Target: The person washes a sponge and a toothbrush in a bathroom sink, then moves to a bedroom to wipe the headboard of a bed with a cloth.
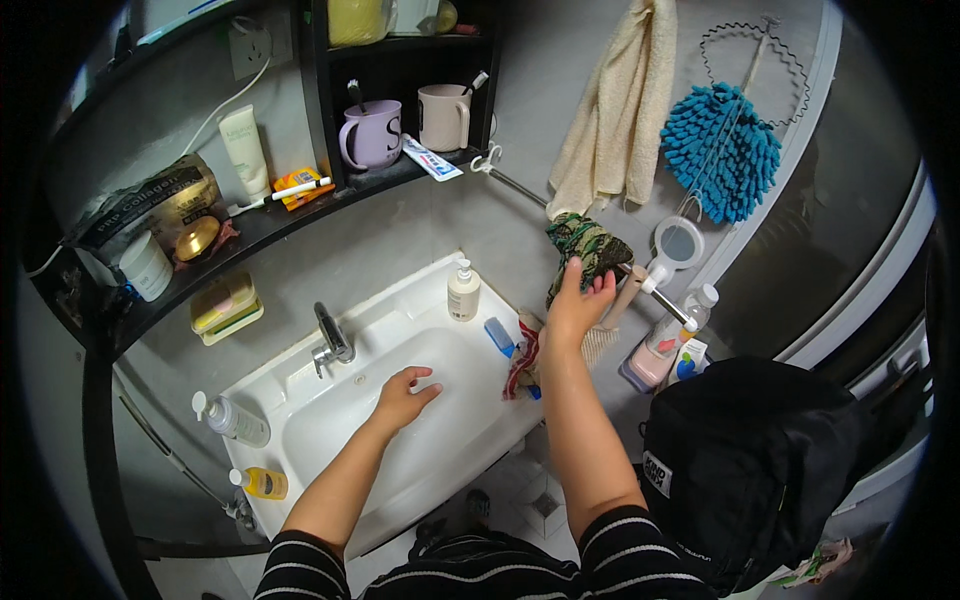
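Observation:
Above the sink, my left hand (405, 397) is open and holds nothing, its thumb and fingers apart. My right hand (580, 305) reaches up to the rail and closes on a green camouflage-patterned cloth (590, 243) hanging there. Part of the cloth is hidden behind the fingers. Below that wrist, a red and white patterned cloth (523, 360) drapes over the right rim of the white sink (470, 445), beside a blue brush (499, 338).
A beige towel (610, 110), a blue chenille ball (722, 150) and a round hand mirror (679, 243) hang at the right. Pump bottles (463, 290) stand on the sink rim near the faucet (332, 340). A black backpack (760, 450) is close on my right. A black shelf (290, 218) juts out above.

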Demonstrator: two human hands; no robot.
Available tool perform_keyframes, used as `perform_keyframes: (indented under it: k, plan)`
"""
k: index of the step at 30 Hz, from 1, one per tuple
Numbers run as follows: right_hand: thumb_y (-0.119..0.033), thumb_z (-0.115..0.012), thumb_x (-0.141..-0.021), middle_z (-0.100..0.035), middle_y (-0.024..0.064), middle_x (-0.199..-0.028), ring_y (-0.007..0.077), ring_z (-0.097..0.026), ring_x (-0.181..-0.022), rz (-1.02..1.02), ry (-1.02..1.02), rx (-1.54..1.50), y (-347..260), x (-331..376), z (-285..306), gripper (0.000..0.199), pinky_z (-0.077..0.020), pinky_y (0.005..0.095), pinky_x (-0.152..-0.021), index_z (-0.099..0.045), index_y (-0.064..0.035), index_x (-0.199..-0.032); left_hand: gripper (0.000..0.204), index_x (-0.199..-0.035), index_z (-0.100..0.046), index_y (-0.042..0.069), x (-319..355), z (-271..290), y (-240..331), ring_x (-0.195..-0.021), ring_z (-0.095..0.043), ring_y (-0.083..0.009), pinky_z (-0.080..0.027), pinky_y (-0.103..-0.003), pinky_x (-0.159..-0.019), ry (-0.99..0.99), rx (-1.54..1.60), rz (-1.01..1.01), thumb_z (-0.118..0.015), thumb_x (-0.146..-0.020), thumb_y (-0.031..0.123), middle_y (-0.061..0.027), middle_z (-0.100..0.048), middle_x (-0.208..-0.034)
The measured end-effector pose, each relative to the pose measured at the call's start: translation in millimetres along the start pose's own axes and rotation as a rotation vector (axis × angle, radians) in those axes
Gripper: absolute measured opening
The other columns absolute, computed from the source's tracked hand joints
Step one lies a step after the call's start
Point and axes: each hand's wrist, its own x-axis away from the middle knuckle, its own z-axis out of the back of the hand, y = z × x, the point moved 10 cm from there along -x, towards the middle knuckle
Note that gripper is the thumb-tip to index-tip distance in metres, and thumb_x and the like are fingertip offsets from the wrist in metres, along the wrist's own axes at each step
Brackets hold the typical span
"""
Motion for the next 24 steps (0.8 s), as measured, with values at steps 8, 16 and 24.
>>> perform_keyframes:
  k: [8,16,24]
  plan:
    - [-0.007,-0.071,-0.075,-0.050,0.0013,-0.080,0.0110,-0.051,-0.072,0.211,-0.773,0.098,-104,76,-78,0.029,-0.0436,0.0251,-0.064,-0.049,-0.0047,-0.094,0.059,-0.131,-0.044,0.004,18,29,116,-0.107,-0.057,-0.0233,-0.046,-0.039,-0.090,-0.090,0.874,-0.247,-0.049,-0.092,0.048,-0.0108,-0.055,-0.125]
    - [-0.028,-0.072,-0.080,-0.065,0.0098,-0.090,0.0163,-0.061,-0.071,-0.044,-1.595,0.088,-135,225,-82,0.038,-0.0509,0.0266,-0.069,-0.063,-0.0041,-0.109,0.075,-0.140,-0.036,0.020,60,47,118,-0.120,-0.047,-0.0333,-0.038,-0.051,-0.102,-0.234,1.442,-0.291,-0.032,-0.086,0.071,-0.0126,-0.045,-0.136]
    - [-0.059,-0.029,-0.094,-0.035,0.0213,-0.142,0.0349,-0.039,-0.128,-1.215,-1.602,-0.782,-86,299,-87,0.071,-0.0341,0.0510,-0.103,-0.029,-0.0056,-0.141,0.066,-0.141,-0.033,0.019,77,35,139,-0.131,-0.035,-0.0401,-0.030,-0.054,-0.107,-0.325,1.612,-0.292,-0.032,-0.091,0.063,-0.0198,-0.037,-0.142]
